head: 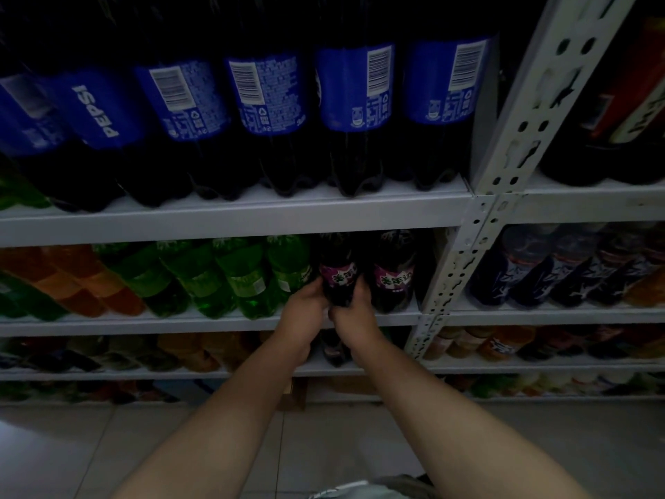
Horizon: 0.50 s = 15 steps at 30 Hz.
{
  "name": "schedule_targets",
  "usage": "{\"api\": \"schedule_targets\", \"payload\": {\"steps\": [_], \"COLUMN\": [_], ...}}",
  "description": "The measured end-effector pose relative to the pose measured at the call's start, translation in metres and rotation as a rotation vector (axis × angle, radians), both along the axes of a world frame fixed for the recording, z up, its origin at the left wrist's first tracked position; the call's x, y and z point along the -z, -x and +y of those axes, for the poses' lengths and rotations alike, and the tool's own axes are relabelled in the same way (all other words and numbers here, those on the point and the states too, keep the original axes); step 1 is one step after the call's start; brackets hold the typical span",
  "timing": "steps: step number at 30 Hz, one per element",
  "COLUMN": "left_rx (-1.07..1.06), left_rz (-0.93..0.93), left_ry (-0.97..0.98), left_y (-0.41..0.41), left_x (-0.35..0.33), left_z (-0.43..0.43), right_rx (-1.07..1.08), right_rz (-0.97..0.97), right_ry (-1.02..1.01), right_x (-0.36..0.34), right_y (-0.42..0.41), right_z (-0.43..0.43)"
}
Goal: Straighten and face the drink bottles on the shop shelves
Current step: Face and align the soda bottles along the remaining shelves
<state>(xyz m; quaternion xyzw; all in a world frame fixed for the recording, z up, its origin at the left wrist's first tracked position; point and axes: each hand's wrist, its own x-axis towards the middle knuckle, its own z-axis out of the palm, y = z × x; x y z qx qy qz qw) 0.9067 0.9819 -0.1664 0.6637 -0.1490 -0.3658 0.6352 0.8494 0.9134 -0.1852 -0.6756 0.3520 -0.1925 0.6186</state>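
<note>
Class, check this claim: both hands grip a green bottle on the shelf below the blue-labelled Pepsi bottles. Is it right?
Not quite. In the head view the left hand and right hand grip a dark bottle with a purple label, not a green one, on the shelf below the Pepsi bottles.

Pepsi bottles (273, 113), dark cola, blue labels with white barcodes and lettering; green soda bottles (248, 282), green labels; orange soda bottles (86, 282); Mirinda bottle (339, 279), near-black, purple label with white characters; shelving (234, 219), pale grey; floor tiles (72, 448), grey.
</note>
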Motion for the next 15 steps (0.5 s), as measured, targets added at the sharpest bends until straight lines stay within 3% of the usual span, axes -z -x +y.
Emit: {"api": "schedule_targets", "payload": {"steps": [4, 9, 15], "left_rx": [0.033, -0.097, 0.052], "left_rz": [0.027, -0.132, -0.088], "left_ry": [0.041, -0.106, -0.109], "left_y": [-0.004, -0.013, -0.016], "left_x": [0.002, 0.002, 0.000], "left_z": [0.001, 0.007, 0.006], "right_rx": [-0.031, -0.007, 0.031], "right_rz": [0.096, 0.124, 0.065], "right_ry": [0.023, 0.056, 0.029], "right_x": [0.008, 0.004, -0.004], "right_y": [0.009, 0.006, -0.001], "right_z": [0.016, 0.007, 0.009]}}
